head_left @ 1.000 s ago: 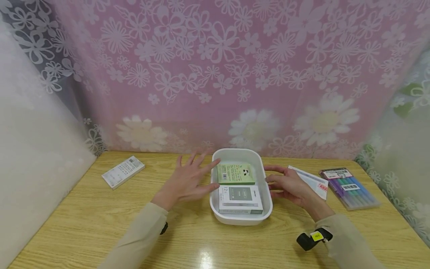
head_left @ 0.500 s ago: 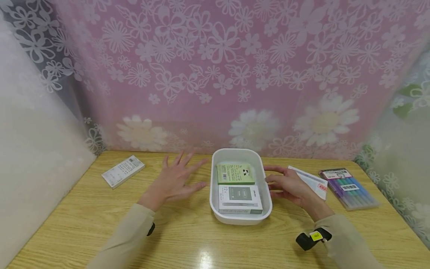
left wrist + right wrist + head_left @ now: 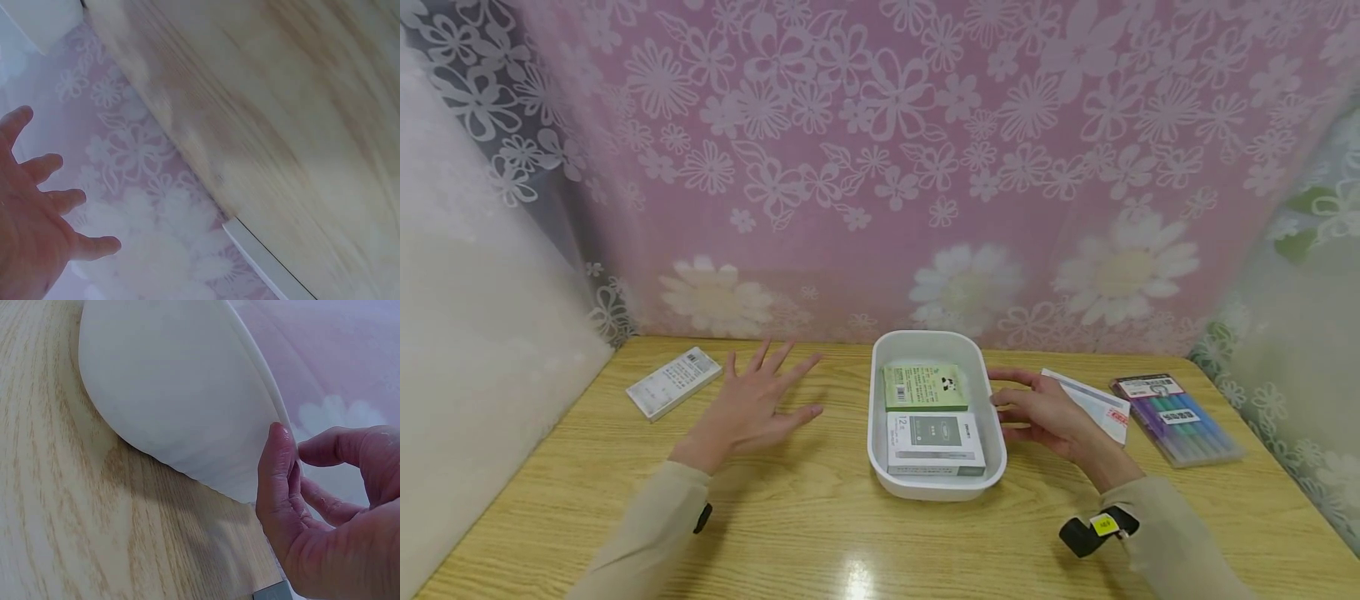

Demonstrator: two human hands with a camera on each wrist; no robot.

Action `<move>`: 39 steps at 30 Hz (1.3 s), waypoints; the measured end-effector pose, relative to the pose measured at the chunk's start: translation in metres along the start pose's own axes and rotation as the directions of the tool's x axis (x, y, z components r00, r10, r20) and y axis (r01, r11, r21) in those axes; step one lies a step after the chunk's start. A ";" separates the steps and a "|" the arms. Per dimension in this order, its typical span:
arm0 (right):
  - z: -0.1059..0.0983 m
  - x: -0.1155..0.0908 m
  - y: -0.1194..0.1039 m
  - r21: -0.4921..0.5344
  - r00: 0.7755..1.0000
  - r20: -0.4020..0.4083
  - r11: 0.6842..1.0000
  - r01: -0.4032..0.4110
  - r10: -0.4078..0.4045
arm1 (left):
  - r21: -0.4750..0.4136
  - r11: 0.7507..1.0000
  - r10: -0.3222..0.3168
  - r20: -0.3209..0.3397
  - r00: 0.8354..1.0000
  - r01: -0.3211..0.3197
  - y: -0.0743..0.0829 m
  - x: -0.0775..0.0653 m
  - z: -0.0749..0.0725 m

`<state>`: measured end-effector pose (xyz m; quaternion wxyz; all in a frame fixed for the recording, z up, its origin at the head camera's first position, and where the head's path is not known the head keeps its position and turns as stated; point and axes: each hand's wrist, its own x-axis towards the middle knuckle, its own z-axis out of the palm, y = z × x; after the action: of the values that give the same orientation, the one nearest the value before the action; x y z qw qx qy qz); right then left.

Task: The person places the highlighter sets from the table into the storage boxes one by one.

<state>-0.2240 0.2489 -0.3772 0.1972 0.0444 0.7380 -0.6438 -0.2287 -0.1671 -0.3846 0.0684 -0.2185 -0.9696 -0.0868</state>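
In the head view a white plastic bin (image 3: 936, 490) stands mid-table. It holds a green box (image 3: 925, 388) with a panda print and a white-and-grey box (image 3: 936, 445) in front of it. My right hand (image 3: 1043, 413) rests at the bin's right wall, its relaxed fingertips against the outside below the rim. Seen from the right wrist, the bin's outer wall (image 3: 169, 381) rises beside the bent fingers (image 3: 274, 481). My left hand (image 3: 748, 410) is spread over the table, holding nothing, with its fingertips close to a small white box (image 3: 674, 383) printed with text.
A flat white packet (image 3: 1088, 402) with a red label lies partly behind my right hand. Further right is a clear case of coloured pens (image 3: 1183, 423). A pink flowered curtain (image 3: 835, 167) closes off the back of the wooden table (image 3: 820, 533).
My left hand has moved left, from beside the bin's left rim to near the small white box. The right hand and the bin have stayed in place.
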 end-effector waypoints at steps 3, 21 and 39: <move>0.000 0.000 0.000 0.002 1.000 -0.003 1.000 -0.002 0.002 | 0.001 1.000 -0.021 0.000 1.000 0.021 -0.008 -0.002 0.000; 0.001 0.001 0.001 0.017 1.000 -0.011 1.000 -0.010 0.010 | 0.029 0.994 -0.110 0.043 0.993 0.109 -0.057 -0.015 -0.003; 0.001 -0.002 0.001 0.031 1.000 -0.001 1.000 0.007 -0.007 | 0.039 0.977 -0.213 0.121 0.969 0.210 -0.111 -0.031 -0.004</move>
<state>-0.2219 0.2481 -0.3775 0.1940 0.0454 0.7283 -0.6557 -0.2491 -0.2791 -0.4016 0.0008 -0.1180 -0.9908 -0.0670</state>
